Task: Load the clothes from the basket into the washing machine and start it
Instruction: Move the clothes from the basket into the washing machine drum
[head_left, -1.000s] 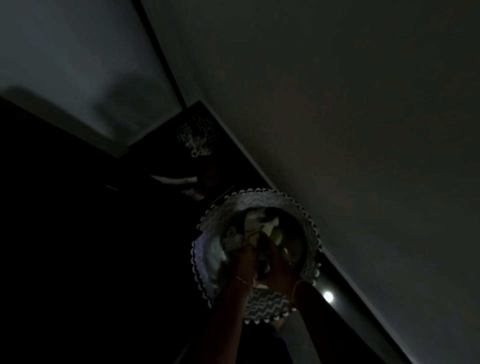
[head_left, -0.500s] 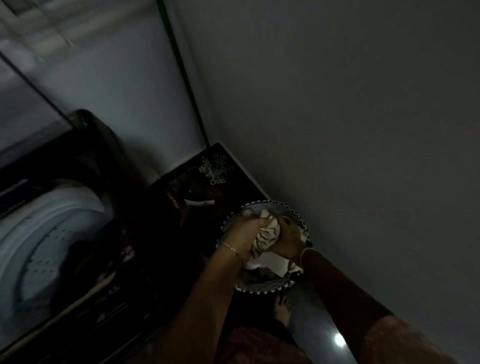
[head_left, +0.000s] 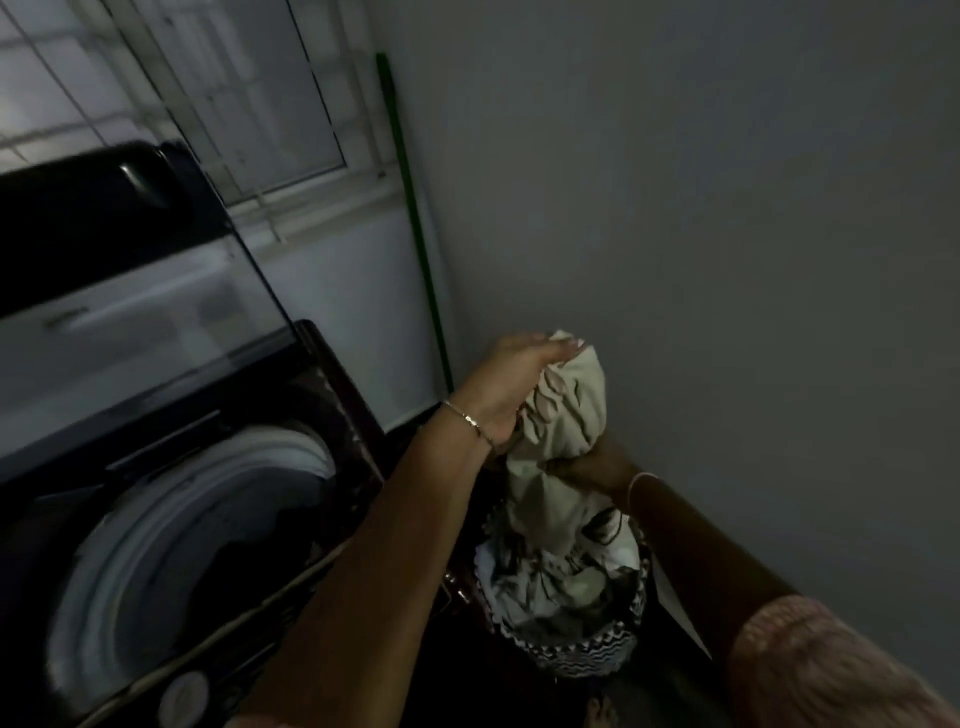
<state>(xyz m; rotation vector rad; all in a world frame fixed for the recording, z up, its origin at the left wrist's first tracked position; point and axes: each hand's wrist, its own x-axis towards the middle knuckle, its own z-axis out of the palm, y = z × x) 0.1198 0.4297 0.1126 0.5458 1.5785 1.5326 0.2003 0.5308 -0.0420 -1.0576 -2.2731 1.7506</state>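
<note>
A cream cloth bundle (head_left: 566, 410) is lifted above the patterned laundry basket (head_left: 582, 649), its lower end still trailing into the clothes (head_left: 561, 577) inside. My left hand (head_left: 511, 387) grips the bundle's top and side. My right hand (head_left: 584, 465) clutches it from below, partly hidden by the cloth. The top-loading washing machine (head_left: 171, 545) stands to the left with its lid (head_left: 119, 270) raised and the pale drum opening showing.
A grey wall (head_left: 701, 234) runs close along the right. A green pole (head_left: 415, 228) leans in the corner behind the basket. A barred window (head_left: 208, 93) sits behind the machine. The floor is dark; a bare foot (head_left: 602, 712) shows near the bottom edge.
Both hands have risen out of the basket with the cream bundle. The camera has tilted up and left, bringing the washing machine and window into view.
</note>
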